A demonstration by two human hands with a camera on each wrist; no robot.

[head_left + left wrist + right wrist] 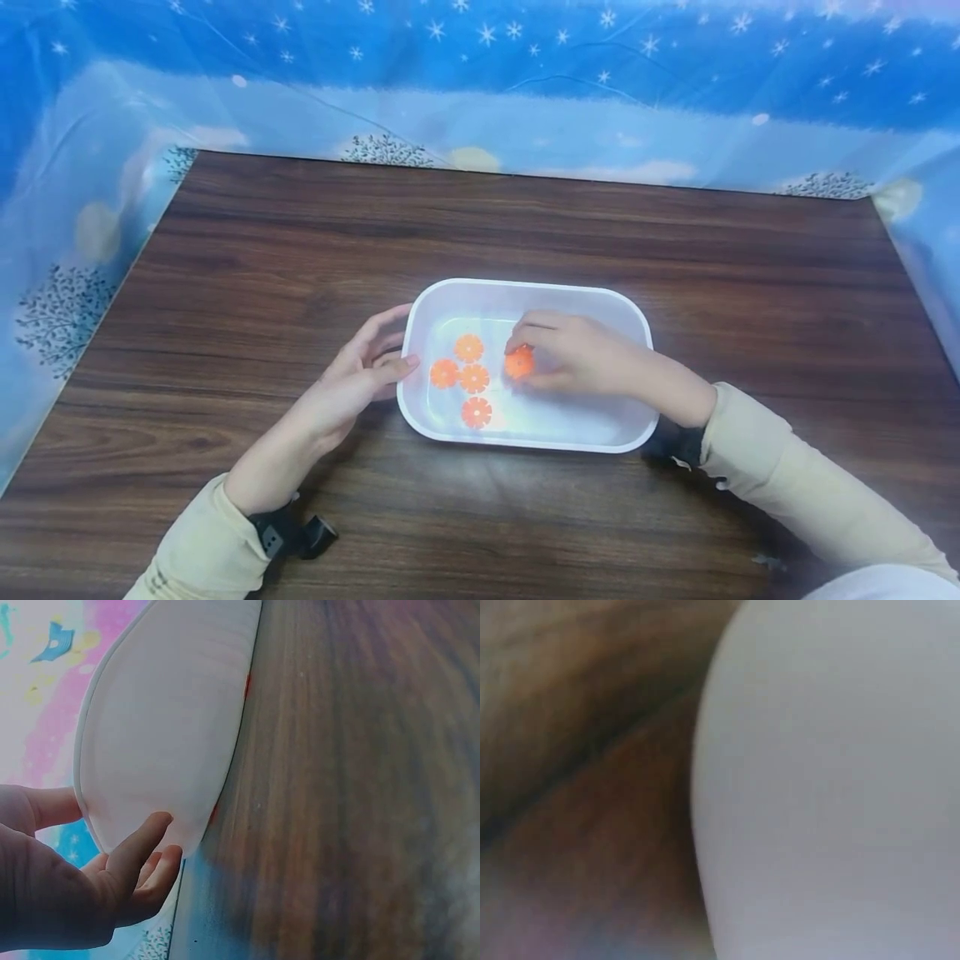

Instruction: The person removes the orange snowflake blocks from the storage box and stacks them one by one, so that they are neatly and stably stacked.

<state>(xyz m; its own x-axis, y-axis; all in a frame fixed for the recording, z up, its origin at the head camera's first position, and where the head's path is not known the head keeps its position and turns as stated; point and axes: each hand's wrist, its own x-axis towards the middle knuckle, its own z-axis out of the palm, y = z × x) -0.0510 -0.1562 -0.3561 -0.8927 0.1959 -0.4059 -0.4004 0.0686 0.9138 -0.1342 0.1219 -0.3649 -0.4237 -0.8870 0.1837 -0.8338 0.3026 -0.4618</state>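
A white rectangular plastic tub point(525, 442) with rounded corners stands on the table. Several flat orange notched discs point(476, 412), each with a small centre hole, lie in its left half. Over the tub's middle, my right hand point(573, 354) pinches another orange notched disc point(519, 363) between thumb and fingers. My left hand point(360, 371) holds the tub's left end, thumb at the rim and fingers against the outer wall, as the left wrist view also shows point(97, 877). In the right wrist view, the blurred tub wall point(832, 787) hides the right hand.
The dark wood-grain table point(315, 225) reaches back to a blue snowflake-patterned cloth point(487, 58). Both forearms wear pale sleeves point(772, 458), and a black wrist device point(288, 533) sits on the left wrist. The tub's raised rim surrounds the discs.
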